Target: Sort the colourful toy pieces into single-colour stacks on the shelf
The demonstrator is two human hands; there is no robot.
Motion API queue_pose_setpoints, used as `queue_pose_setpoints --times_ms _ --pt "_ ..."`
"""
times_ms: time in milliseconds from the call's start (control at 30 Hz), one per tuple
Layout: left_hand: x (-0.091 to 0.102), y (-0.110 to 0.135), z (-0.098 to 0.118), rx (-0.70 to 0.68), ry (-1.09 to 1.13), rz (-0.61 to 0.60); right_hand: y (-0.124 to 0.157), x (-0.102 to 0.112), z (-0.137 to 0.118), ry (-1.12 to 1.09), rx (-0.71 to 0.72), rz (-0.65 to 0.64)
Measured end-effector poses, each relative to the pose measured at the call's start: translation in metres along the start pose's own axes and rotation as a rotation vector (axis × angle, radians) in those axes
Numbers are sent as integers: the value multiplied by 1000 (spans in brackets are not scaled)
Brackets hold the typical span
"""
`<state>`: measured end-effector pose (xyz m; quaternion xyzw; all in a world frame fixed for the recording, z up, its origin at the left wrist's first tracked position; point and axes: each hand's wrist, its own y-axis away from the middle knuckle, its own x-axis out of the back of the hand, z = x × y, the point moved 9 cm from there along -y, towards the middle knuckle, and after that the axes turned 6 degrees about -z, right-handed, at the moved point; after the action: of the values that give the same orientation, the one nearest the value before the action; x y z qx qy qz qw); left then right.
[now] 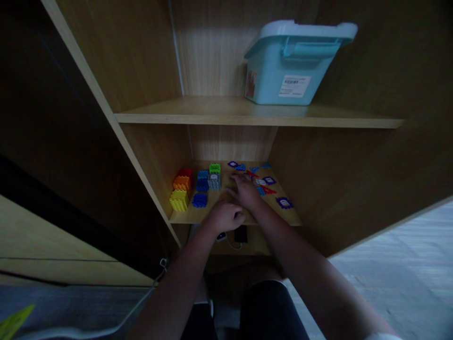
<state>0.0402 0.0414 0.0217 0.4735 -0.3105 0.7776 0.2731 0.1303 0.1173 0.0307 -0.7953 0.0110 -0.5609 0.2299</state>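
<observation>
Forearms [297, 250] reach toward plastic tiles [269, 181] shelved below an apparently lidded bin [293, 66].

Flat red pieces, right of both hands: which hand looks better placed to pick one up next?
Probably the right hand: it lies nearer the flat red pieces, while the left hand is farther left, with the right forearm between.

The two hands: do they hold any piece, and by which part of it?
No held piece is visible. The left hand is curled, the right hand dimly seen; a small piece could be hidden.
</observation>
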Motion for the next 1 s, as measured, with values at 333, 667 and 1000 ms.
queue_pose_setpoints --times_ms 333,667,1000 --pt "-3 5 15 27 -268 -21 43 25 41 156 -232 100" --pt "-76 158 54 136 -94 -353 37 14 54 159 -389 -10" --pt "-124 259 23 508 142 -630 53 36 72 100 -588 224"
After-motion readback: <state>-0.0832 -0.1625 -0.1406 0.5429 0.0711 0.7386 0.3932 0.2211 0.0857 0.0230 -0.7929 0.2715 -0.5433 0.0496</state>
